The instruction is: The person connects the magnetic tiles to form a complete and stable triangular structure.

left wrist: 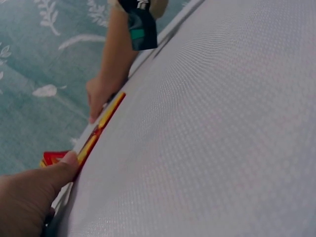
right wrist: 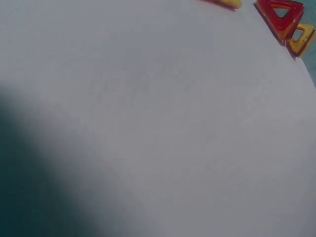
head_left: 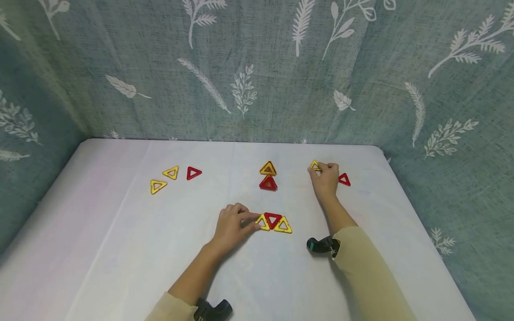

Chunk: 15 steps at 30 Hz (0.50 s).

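My left hand (head_left: 234, 223) pinches the left yellow triangle tile (head_left: 259, 224) of a row of three between thumb and fingers. Beside that tile sit an inverted red triangle tile (head_left: 267, 215) and another yellow triangle tile (head_left: 287, 230), edge to edge in a flat strip. From the left wrist, the thumb (left wrist: 69, 160) shows at the strip's near end. Farther back on the right, my right hand (head_left: 326, 178) grips a yellow triangle tile (head_left: 314, 164) by its right side, partly covering it. The right wrist view leaves this hand out.
A red triangle tile (head_left: 344, 179) lies right of my right hand. At the back middle are a yellow triangle stack (head_left: 267, 173) and a red triangle stack (head_left: 268, 188). Two yellow tiles, one (head_left: 175, 168) behind the other, and a red tile (head_left: 188, 174) lie at the back left of the white table (head_left: 120, 258).
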{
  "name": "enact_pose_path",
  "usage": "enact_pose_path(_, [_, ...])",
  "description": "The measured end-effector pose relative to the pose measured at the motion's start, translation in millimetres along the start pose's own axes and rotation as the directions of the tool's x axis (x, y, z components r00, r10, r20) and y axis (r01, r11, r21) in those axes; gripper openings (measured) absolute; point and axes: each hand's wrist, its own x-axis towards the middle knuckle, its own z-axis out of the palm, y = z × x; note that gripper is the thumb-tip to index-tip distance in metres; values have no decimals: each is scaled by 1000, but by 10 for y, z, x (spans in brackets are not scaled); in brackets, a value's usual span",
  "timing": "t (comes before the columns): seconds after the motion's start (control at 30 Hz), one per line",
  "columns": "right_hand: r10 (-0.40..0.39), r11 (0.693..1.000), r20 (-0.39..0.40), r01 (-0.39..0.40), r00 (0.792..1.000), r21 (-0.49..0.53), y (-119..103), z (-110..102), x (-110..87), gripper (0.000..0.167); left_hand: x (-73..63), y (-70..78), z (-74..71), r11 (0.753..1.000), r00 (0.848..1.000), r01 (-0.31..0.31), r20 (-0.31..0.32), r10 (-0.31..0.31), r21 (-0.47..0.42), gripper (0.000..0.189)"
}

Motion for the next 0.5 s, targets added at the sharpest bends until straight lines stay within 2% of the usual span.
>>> enact_pose_path(0.27, [-30, 999, 63, 33, 998, -34, 19, -44, -33, 46, 13, 7, 23, 1000, 1000, 9, -11, -9, -11, 28])
enact_pose_path(0.5, [-95, 990, 149, 110, 984, -94, 12, -39, -146, 47, 6, -5, 9, 1000, 1000, -1, -11, 1, -10, 28])
